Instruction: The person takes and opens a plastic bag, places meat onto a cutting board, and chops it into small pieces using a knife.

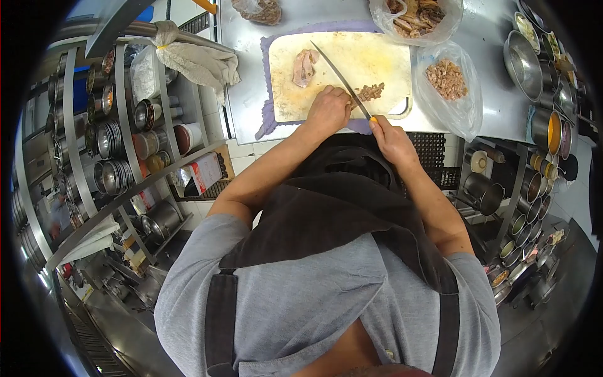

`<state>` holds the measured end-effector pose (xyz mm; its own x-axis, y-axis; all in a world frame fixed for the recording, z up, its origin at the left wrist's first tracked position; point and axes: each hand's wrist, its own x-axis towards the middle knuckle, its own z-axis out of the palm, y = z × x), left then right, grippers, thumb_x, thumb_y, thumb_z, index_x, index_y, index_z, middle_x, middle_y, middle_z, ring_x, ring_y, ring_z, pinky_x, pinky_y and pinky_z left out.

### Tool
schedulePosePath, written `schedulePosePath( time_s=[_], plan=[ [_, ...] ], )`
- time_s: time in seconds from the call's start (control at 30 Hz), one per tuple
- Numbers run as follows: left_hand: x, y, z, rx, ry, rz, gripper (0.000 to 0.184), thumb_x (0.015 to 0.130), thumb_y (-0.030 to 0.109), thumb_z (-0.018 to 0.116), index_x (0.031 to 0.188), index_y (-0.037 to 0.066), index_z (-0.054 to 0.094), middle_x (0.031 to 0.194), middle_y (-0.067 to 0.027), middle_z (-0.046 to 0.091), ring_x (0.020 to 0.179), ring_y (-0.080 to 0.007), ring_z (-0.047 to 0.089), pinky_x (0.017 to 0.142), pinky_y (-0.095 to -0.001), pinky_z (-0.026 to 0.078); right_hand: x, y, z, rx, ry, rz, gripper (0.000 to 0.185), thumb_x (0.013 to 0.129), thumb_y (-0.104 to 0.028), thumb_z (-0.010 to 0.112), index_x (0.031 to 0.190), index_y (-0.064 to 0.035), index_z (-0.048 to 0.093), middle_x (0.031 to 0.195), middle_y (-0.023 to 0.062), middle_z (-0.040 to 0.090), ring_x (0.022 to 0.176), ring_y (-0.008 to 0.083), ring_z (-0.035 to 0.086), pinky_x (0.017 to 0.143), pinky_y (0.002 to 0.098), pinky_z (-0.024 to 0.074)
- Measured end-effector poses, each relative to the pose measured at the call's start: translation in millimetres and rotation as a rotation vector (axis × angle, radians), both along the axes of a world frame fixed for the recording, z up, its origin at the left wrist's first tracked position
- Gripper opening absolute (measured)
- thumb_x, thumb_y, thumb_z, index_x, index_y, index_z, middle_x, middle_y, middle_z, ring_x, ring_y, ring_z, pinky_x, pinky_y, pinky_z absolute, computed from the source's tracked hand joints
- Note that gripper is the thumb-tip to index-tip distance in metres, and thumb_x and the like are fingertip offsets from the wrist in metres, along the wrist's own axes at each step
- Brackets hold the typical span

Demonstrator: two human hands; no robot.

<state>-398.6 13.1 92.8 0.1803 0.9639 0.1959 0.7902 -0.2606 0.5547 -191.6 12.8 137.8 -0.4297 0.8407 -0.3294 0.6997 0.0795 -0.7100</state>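
In the head view, my right hand [394,142] is wrapped round the yellow handle of a long knife [342,79]. Its blade slants up and left across a worn cutting board [352,58]. Left of the blade, my left hand [329,111] presses down with curled fingers; whatever lies under them is mostly hidden. Small diced meat pieces [370,92] lie right of the blade. A larger piece of meat [305,68] rests on the board beyond my left hand, touching neither hand.
A purple cloth [268,116] lies under the board. Right of it, a plastic bag [447,80] holds diced meat. A bag of meat pieces [419,17] and another wrapped bundle [259,9] stand farther back. Metal bowls [522,65] line the right edge; a towel [195,60] hangs left.
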Motion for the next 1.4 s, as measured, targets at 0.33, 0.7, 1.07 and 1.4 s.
schedulePosePath(
  time_s=[0.33,0.7,1.07,1.4],
  plan=[
    [-2,5,-4,0.032,-0.033,-0.012,0.005,0.075,0.003,0.064,0.080,0.001,0.065,0.081,-0.0156,0.063,0.084,-0.0335,0.059,0.078,-0.0414,0.049,-20,13,-32,0.060,0.054,-0.036,0.032,0.101,-0.032,0.047,0.114,-0.0046,0.057,0.080,0.0294,0.064,0.080,0.0489,0.062,0.071,0.0544,0.0479],
    [6,11,-4,-0.052,0.051,-0.017,0.017,0.078,0.011,0.067,0.092,0.002,0.068,0.092,-0.0152,0.065,0.091,-0.0322,0.060,0.082,-0.0439,0.049,14,14,2,-0.060,0.074,-0.160,0.031,0.101,-0.032,0.048,0.114,-0.0052,0.058,0.081,0.0286,0.064,0.082,0.0474,0.063,0.070,0.0513,0.0472],
    [-83,47,34,-0.485,0.263,0.472,0.042,0.076,0.027,0.072,0.104,-0.003,0.064,0.097,-0.0217,0.067,0.094,-0.0365,0.063,0.085,-0.0468,0.050,56,-33,5,-0.073,-0.053,0.039,0.038,0.097,-0.037,0.056,0.121,-0.0084,0.059,0.090,0.0275,0.067,0.091,0.0461,0.063,0.077,0.0515,0.0502],
    [-56,25,15,0.131,0.024,0.172,0.032,0.072,-0.005,0.063,0.102,0.005,0.060,0.109,-0.0177,0.060,0.105,-0.0355,0.057,0.089,-0.0442,0.048,53,4,5,-0.055,-0.111,-0.049,0.040,0.099,-0.040,0.050,0.115,-0.0046,0.057,0.091,0.0284,0.065,0.092,0.0476,0.061,0.077,0.0528,0.0473]
  ],
)
